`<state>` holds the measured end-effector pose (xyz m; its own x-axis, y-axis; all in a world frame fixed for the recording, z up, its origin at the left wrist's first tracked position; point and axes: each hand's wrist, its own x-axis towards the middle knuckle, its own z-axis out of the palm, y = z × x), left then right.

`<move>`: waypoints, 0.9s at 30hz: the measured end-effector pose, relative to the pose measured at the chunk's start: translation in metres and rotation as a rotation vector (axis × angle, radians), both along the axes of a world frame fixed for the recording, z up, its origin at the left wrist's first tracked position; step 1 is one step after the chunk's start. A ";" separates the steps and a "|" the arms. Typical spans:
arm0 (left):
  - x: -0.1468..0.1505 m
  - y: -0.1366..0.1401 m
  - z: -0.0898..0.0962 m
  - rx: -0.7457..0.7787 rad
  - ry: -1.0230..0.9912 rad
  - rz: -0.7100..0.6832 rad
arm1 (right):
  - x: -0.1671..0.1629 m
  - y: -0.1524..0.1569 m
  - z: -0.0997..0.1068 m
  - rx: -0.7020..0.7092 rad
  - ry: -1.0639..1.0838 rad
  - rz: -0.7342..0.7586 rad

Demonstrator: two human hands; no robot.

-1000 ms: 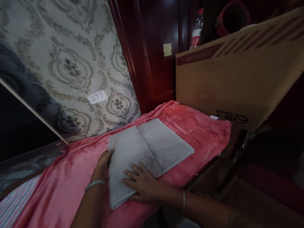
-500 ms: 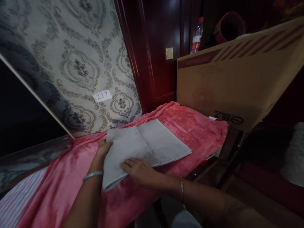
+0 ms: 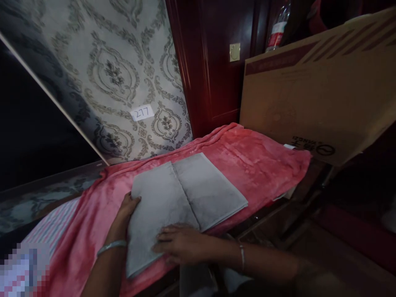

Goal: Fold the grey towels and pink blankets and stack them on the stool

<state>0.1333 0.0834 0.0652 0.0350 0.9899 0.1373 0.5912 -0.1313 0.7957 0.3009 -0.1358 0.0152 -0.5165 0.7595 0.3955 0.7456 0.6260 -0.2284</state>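
A folded grey cloth (image 3: 157,198) lies across a pink plush blanket (image 3: 256,148), with a dark crease between its left and right parts. My left hand (image 3: 127,208) holds the cloth's left edge, its thumb on top; the other fingers are partly hidden. Near the front edge, my right hand (image 3: 181,243) rests palm down on the cloth with its fingers stretched out. Each wrist wears a bracelet.
A large cardboard box (image 3: 309,99) stands at the right, with a plastic bottle (image 3: 276,35) behind its top edge. Patterned wallpaper (image 3: 120,74) carries a paper label (image 3: 142,112) marked 277. Striped fabric (image 3: 51,225) shows at the left.
The cloth's near left part has come down flatter and spread toward me. My right hand has shifted with it toward the front edge. The camera view has moved slightly.
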 end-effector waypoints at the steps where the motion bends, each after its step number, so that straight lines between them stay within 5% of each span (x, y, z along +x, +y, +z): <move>1: 0.004 0.003 0.005 -0.011 0.099 0.006 | 0.019 -0.001 -0.001 -0.011 0.055 -0.008; 5: 0.036 -0.005 0.017 0.101 0.640 -0.133 | 0.124 -0.017 -0.019 0.095 0.385 -0.463; 7: 0.061 -0.029 0.011 0.190 0.757 -0.354 | 0.175 -0.029 -0.035 0.131 0.526 -0.717; 10: 0.095 -0.079 -0.010 0.196 0.827 -0.574 | 0.223 -0.046 -0.057 0.027 0.749 -0.856; 15: 0.116 -0.133 -0.039 0.228 0.912 -0.575 | 0.233 -0.057 -0.074 -0.071 1.115 -0.797; 22: 0.108 -0.132 -0.041 0.303 0.932 -0.581 | 0.216 -0.062 -0.046 -0.328 1.648 -0.693; 27: 0.107 -0.131 -0.046 0.306 0.926 -0.585 | 0.203 -0.064 -0.034 -0.481 2.000 -0.476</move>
